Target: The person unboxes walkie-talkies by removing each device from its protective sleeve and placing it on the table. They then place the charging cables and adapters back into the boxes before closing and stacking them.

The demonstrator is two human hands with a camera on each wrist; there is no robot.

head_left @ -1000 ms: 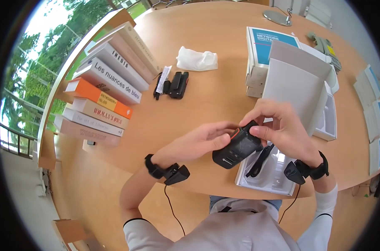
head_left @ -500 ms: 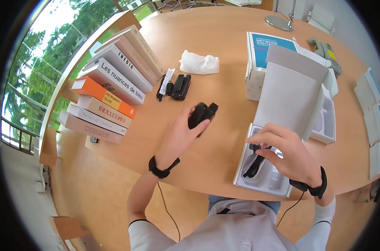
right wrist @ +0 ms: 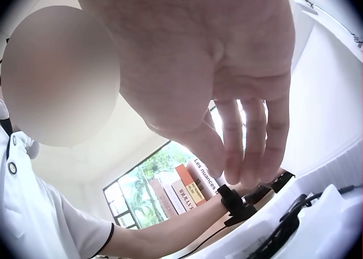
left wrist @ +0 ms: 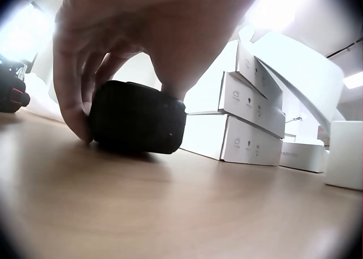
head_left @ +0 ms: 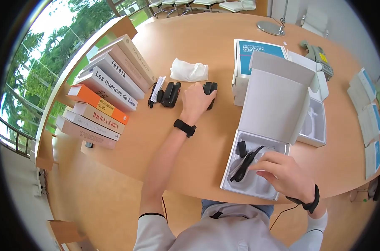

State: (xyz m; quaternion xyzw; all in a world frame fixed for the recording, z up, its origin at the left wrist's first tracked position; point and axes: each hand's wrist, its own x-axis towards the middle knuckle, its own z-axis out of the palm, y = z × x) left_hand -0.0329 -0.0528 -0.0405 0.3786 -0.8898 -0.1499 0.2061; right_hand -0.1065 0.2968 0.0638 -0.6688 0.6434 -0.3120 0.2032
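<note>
Beside a similar black device [head_left: 171,94] on the table, my left hand [head_left: 195,101] grips a black handheld device [head_left: 210,88] with a raised clip-like part. In the left wrist view, my thumb and fingers are on opposite sides of that device [left wrist: 136,118], which is low at the tabletop. My right hand [head_left: 285,172] hovers over an open white box [head_left: 282,85], its fingers loosely bent and holding nothing. Just beside those fingertips, a bundled black cable [head_left: 242,169] lies in the box's moulded tray, near a small black block [head_left: 242,149].
Books [head_left: 98,90] stand in a row at the left. A crumpled white bag [head_left: 189,70] lies behind the devices. Stacked boxes with a blue top [head_left: 257,49], another white tray [head_left: 317,121] and a grey telephone [head_left: 317,56] are at the right. A lamp base [head_left: 271,28] stands farther back.
Both hands held the device together, then the right let go. My left hand has carried it leftward and away from me to the table near the other device. My right hand moved over the box.
</note>
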